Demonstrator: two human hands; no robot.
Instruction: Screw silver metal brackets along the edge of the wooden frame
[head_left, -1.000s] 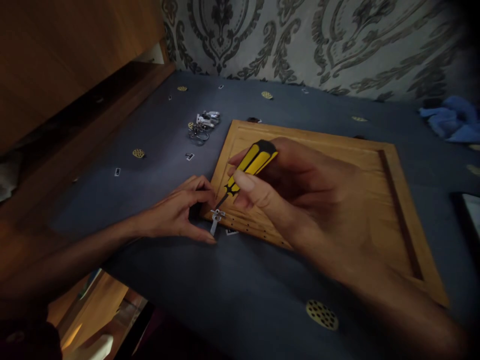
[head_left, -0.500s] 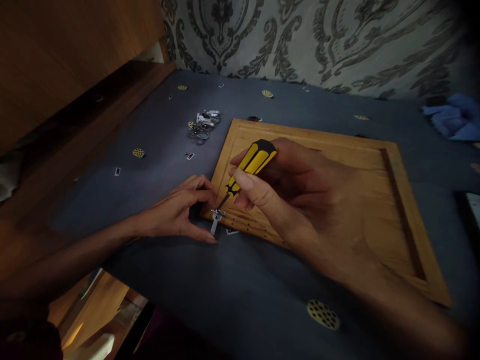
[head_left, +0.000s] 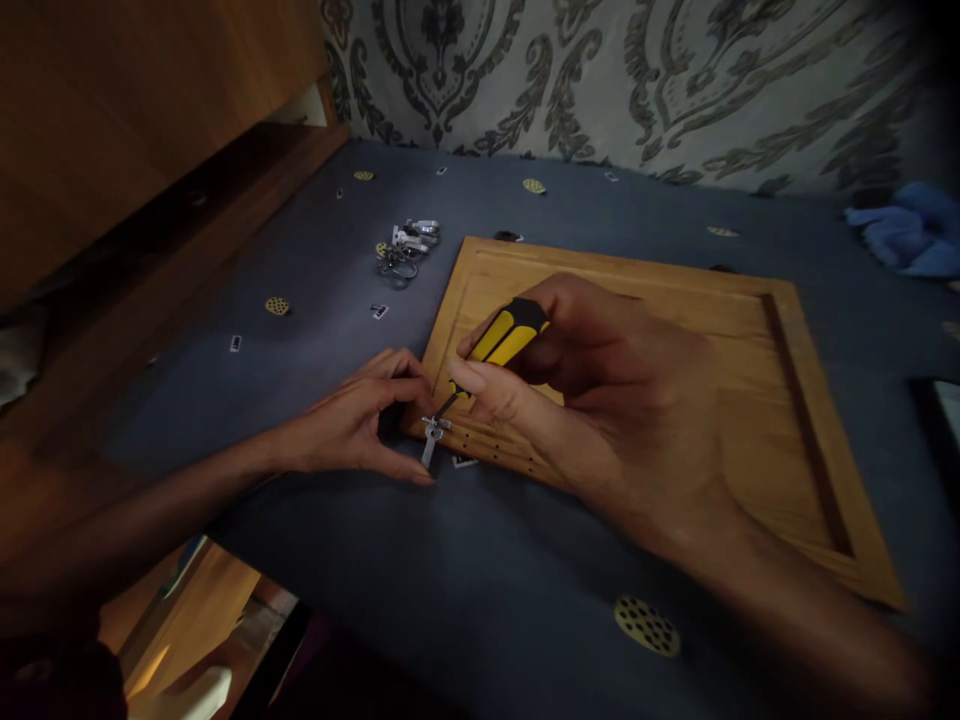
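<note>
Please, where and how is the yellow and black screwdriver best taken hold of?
Probably around its thick handle, coming from the right, as the right hand does: the handle leans up that way, away from the left hand. The thin shaft slants down to the metal bracket, leaving little room there.

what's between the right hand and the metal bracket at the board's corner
The screwdriver: its dark shaft slants from the right hand down to the bracket, over the board, as the head view shows.
</note>
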